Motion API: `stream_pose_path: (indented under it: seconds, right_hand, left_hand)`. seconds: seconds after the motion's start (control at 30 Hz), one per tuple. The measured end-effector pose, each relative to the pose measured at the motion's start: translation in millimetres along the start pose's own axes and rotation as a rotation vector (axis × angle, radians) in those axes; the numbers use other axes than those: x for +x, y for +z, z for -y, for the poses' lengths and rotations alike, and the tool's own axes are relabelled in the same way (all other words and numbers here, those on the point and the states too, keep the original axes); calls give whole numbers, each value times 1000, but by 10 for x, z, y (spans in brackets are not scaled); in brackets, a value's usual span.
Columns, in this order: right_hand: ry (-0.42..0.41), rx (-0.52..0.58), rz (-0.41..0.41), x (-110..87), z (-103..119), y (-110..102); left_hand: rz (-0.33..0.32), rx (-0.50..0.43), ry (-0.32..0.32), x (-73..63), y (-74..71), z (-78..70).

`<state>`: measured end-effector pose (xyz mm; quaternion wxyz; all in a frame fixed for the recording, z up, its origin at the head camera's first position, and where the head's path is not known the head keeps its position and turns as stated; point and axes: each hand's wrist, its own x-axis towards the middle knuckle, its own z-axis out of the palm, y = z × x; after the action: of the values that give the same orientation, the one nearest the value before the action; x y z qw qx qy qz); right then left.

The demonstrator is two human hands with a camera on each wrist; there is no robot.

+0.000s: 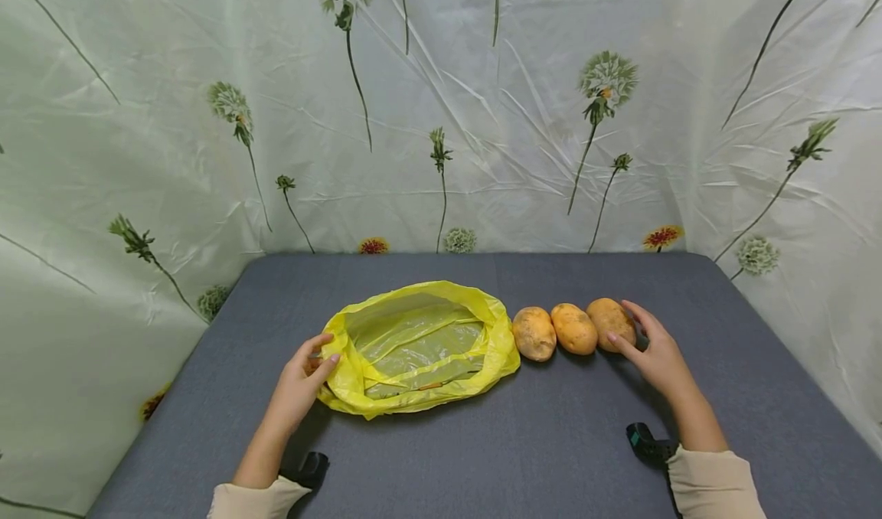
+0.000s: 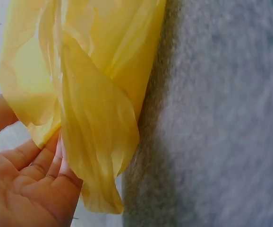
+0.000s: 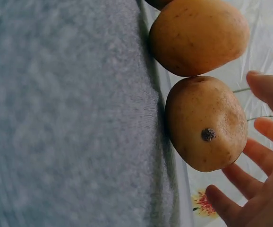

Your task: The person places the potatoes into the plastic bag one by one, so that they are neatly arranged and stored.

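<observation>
Far left: a pale sheet printed with dandelions, running behind the table and on to the right side.
Left sleeve: cream, at the near edge of view.
Left hand: at the bag's left end, fingers fairly straight and thumb apart from them, touching the plastic without a firm grip.
Left wrist: a black device beside it.
Yellow bag: lying on the dark grey table, its wide mouth spread and facing up.
Left potato: just beside the bag's right end; whether they touch cannot be told.
Middle potato: beside the left one.
Right potato: on the table, touching the middle one, with a dark spot on its skin.
Right hand: spread wide around the right potato's outer side, thumb and fingers well parted, gripping nothing; whether a fingertip touches cannot be told.
Right sleeve: cream, nearer the viewer.
</observation>
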<state>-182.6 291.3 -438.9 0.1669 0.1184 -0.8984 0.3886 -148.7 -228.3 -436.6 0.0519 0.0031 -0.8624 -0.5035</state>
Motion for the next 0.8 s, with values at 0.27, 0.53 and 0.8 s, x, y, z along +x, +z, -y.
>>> stream_pose_path:
  seconds: [0.27,0.53,0.8]
  right_hand:
    - [33,52,-25,-55,-114,60]
    - [52,90,-34,-66,-129,83]
    - [64,64,-77,-73,-106,82]
  left_hand:
    - [-6,-165,-7,-13,33,42]
    - [-6,-308,-43,-29,66,28]
    - [-2,-329,-36,-43,70,35]
